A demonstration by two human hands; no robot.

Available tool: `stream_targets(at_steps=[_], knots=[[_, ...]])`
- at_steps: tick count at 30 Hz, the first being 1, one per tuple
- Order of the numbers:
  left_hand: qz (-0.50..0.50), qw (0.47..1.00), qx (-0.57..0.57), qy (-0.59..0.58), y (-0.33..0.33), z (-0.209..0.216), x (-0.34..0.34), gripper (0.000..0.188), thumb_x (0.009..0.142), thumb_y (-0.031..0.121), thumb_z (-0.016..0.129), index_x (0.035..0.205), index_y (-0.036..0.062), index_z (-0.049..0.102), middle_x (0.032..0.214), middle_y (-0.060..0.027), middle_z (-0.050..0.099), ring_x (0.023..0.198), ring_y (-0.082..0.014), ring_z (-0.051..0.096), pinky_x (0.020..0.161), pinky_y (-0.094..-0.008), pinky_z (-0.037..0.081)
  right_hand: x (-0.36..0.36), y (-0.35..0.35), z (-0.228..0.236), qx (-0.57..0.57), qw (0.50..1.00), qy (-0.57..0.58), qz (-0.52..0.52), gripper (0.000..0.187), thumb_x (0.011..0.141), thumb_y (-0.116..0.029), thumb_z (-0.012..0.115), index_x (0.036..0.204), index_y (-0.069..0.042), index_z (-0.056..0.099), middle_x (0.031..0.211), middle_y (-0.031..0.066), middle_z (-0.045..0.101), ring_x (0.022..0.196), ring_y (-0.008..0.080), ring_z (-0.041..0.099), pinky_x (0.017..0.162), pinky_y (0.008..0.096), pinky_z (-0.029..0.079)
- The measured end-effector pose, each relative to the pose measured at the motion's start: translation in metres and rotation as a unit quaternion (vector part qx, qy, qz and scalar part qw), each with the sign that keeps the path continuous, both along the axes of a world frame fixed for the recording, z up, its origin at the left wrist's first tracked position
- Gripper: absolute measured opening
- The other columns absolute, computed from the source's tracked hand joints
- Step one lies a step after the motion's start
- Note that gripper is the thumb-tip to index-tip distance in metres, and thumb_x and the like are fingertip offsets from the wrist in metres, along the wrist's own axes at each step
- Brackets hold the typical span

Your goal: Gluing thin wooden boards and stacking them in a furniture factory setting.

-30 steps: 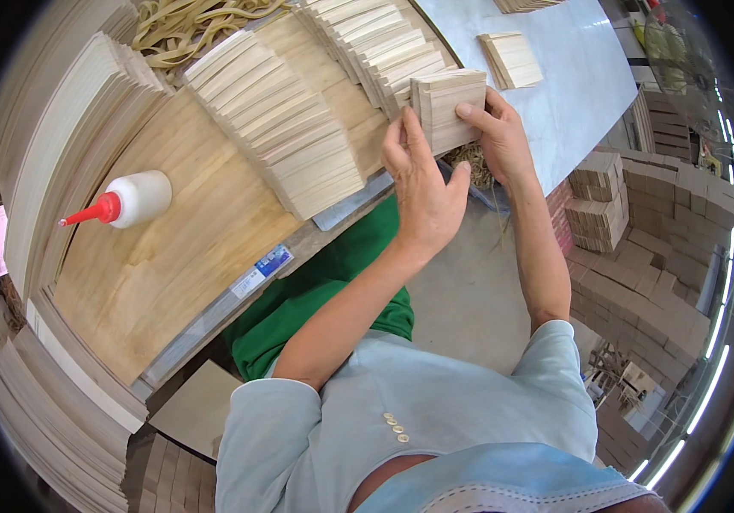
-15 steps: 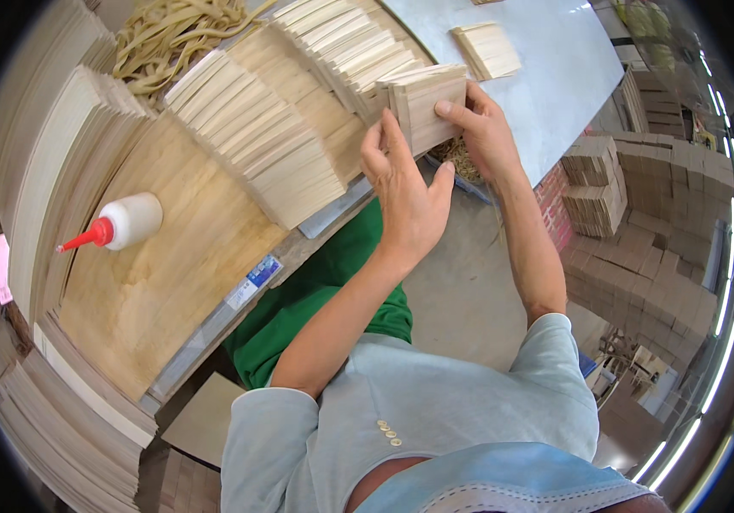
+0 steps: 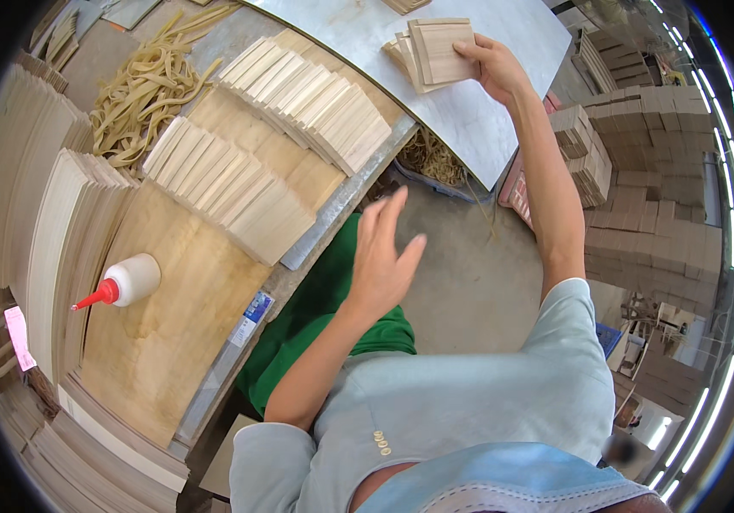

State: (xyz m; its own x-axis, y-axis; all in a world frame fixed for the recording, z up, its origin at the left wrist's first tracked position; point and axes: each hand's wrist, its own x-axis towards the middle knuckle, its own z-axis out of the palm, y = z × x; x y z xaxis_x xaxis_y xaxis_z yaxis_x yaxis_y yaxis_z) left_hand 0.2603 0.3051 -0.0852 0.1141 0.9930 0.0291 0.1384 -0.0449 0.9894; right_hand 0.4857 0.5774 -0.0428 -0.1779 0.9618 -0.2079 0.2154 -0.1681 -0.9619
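Observation:
My right hand (image 3: 499, 70) reaches out over the pale metal-topped table at the far side. Its thumb and fingers grip a few thin square wooden boards (image 3: 444, 53) by their right edge. Behind these, more thin boards (image 3: 396, 58) show in part; whether they touch the held ones I cannot tell. My left hand (image 3: 382, 256) hovers over the gap in front of the workbench, fingers apart, holding nothing. Two leaning rows of similar boards lie on the workbench to its left: a farther row (image 3: 307, 98) and a nearer row (image 3: 226, 184).
A white glue bottle (image 3: 138, 280) with a red nozzle lies on the wooden workbench (image 3: 174, 355). Wood strips (image 3: 140, 111) pile up behind. Tall panel stacks (image 3: 67, 231) line the left. A bin of shavings (image 3: 432, 162) stands below the pale table (image 3: 478, 120); cartons (image 3: 666, 188) fill the right.
My right hand has carried the boards away from the workbench, out over the pale table. The left hand has let go of the boards and drawn back toward me.

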Motion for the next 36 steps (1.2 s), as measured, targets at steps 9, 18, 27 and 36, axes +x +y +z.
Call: stream_targets(at_steps=[9,18,27,36], knots=[[0.009,0.979,-0.204,-0.012,-0.12,-0.043,-0.101,0.049,0.082,0.003,0.065,0.129,0.0027,0.054,0.116,-0.0136,0.057,0.108,-0.0237,0.056,0.093,-0.0336,0.045,0.009,0.043,-0.022,0.129,0.916,-0.379,-0.028,0.053,0.088,-0.026,0.064,0.131,0.003,0.052,0.123,0.016,0.06,0.113,0.0242,0.057,0.1,0.0372,0.04],[0.369,0.862,-0.346,0.034,-0.302,-0.069,-0.196,0.032,0.089,0.007,0.058,0.118,-0.005,0.059,0.109,-0.0135,0.064,0.1,-0.0206,0.06,0.09,-0.0318,0.046,-0.042,-0.173,0.002,-0.079,0.97,-0.055,0.225,0.03,0.093,-0.024,0.06,0.105,0.003,0.065,0.087,0.0099,0.069,0.08,0.0171,0.066,0.074,0.0315,0.052],[0.378,0.799,-0.451,0.122,-0.332,-0.144,-0.247,0.029,0.085,0.012,0.061,0.111,-0.0014,0.063,0.102,-0.0115,0.067,0.093,-0.0184,0.063,0.08,-0.0282,0.05,0.024,-0.399,-0.39,-0.17,0.83,-0.277,0.453,0.032,0.077,-0.019,0.061,0.104,-0.002,0.066,0.091,0.0131,0.069,0.072,0.0272,0.065,0.059,0.0385,0.051],[0.298,0.837,-0.443,0.123,-0.234,-0.194,-0.351,0.029,0.086,0.012,0.059,0.112,-0.0013,0.063,0.1,-0.0113,0.067,0.09,-0.0175,0.063,0.076,-0.0289,0.051,-0.004,-0.458,-0.388,-0.293,0.898,-0.24,0.223,0.035,0.077,-0.021,0.065,0.107,-0.003,0.067,0.097,0.0164,0.07,0.081,0.0292,0.068,0.068,0.0399,0.053]])
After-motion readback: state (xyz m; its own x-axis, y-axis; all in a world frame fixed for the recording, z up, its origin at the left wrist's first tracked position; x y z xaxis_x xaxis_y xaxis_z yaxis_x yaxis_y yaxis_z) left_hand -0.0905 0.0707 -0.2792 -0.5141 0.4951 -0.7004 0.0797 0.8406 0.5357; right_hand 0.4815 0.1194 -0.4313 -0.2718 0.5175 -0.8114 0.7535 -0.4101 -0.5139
